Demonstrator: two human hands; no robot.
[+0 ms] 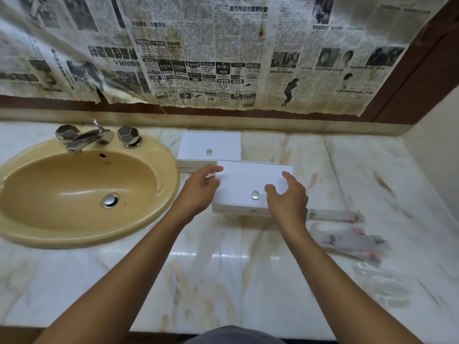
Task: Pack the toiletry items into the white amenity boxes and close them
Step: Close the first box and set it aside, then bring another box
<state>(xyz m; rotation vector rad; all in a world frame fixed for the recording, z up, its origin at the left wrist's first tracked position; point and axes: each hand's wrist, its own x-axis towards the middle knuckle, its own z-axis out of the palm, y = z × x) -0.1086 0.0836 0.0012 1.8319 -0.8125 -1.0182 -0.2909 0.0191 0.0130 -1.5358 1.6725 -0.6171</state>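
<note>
Two white amenity boxes with clear round knobs sit on the marble counter, both with lids down. The near box [246,180] lies between my hands; the far box [211,142] stands behind it, against the backsplash. My left hand [201,192] touches the near box's left edge, fingers curled at its corner. My right hand [288,202] hovers over its front right part, fingers spread, beside the knob [255,194]. Several clear-wrapped toiletry items [347,239] lie on the counter to the right; one long packet [334,216] is closest to the box.
A beige sink [82,192] with a chrome tap [89,139] fills the left. Newspaper [223,50] covers the wall above. A side wall [432,150] bounds the counter on the right. More clear wrappers [382,286] lie at the front right.
</note>
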